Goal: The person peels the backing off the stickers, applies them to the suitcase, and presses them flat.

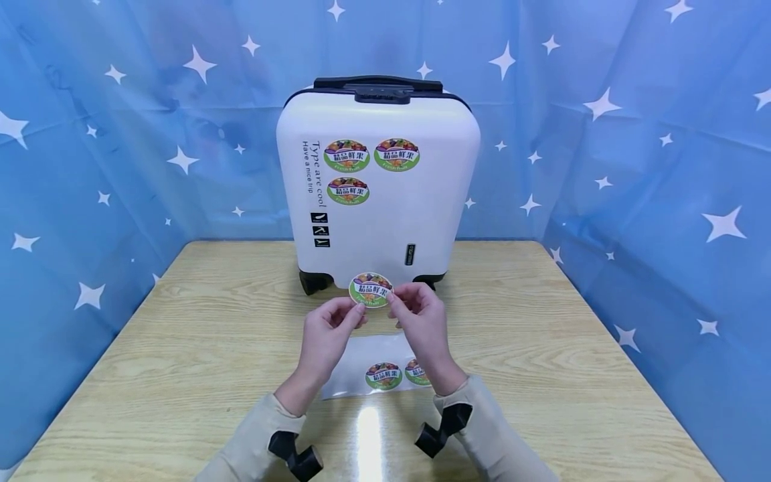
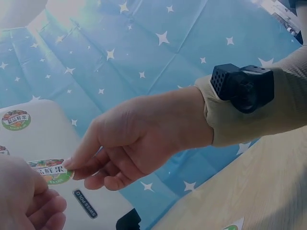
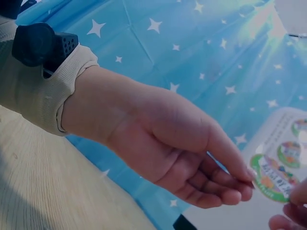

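Note:
An oval fruit sticker [image 1: 369, 288] is held up in front of the lower part of a white suitcase [image 1: 385, 227]. My left hand [image 1: 323, 338] pinches its lower left edge between thumb and fingers. At the right edge, my right hand [image 1: 425, 325] pinches the same sticker. In the left wrist view the sticker [image 2: 53, 173] spans the gap between both hands. Three matching stickers are on the suitcase front, including one sticker [image 1: 397, 155] at the upper right of the group. Beneath the hands lies a sticker sheet [image 1: 349, 365] with two stickers visible, one partly hidden by my right wrist.
The suitcase stands upright on a light wooden table [image 1: 199, 348], its black wheels [image 1: 314, 282] touching the top. Blue star-patterned cloth [image 1: 181, 120] hangs behind and at both sides. A black wrist camera [image 1: 442, 428] sits on each sleeve.

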`<state>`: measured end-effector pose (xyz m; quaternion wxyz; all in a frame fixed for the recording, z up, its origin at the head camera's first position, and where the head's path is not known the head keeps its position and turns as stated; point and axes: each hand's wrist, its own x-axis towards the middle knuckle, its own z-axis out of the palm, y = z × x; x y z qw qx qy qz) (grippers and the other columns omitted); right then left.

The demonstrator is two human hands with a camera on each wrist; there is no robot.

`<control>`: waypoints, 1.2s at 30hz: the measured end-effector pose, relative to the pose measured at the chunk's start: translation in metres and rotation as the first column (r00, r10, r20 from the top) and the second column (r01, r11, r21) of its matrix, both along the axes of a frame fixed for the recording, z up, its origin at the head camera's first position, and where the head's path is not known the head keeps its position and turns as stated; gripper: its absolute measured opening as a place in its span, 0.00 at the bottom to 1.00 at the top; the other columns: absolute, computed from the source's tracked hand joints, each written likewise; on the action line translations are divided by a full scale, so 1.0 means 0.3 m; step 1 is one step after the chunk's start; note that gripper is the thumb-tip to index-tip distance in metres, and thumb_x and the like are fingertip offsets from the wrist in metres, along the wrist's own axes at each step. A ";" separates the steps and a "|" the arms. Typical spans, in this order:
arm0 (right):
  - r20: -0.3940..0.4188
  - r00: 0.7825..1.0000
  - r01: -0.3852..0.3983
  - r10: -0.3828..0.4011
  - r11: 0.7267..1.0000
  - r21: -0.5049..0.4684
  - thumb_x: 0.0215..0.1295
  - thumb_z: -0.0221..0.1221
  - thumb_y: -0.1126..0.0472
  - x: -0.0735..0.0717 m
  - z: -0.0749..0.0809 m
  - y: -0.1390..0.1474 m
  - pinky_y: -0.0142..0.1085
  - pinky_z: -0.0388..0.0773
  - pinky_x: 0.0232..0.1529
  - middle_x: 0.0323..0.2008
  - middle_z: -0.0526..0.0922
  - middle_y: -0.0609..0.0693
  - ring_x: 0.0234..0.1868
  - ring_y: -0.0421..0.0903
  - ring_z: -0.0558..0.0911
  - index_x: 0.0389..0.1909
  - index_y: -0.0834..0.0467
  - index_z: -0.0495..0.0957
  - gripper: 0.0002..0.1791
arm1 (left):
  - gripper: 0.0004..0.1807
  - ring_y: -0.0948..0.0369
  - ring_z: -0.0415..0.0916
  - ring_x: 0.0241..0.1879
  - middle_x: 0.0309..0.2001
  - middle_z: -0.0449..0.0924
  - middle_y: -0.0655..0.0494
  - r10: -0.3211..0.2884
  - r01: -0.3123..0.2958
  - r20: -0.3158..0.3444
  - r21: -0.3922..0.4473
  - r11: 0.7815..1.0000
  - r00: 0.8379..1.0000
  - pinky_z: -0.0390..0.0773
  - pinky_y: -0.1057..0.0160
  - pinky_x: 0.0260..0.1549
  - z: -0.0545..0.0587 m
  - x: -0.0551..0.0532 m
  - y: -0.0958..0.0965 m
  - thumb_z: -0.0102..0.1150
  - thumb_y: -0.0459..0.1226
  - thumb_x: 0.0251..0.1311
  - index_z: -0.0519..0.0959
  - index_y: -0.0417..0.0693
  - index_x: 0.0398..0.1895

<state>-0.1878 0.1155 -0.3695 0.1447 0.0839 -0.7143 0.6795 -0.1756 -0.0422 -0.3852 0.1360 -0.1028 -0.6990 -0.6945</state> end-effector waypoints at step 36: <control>-0.029 0.993 -0.107 0.112 0.985 0.135 0.61 0.60 0.62 -0.037 0.055 0.103 0.35 0.74 0.25 0.33 0.78 0.55 0.32 0.63 0.76 0.40 0.61 0.76 0.08 | 0.06 0.59 0.69 0.25 0.27 0.78 0.53 0.016 -0.033 -0.094 -0.177 0.984 0.995 0.69 0.69 0.22 0.097 -0.078 -0.017 0.63 0.37 0.57 0.80 0.43 0.31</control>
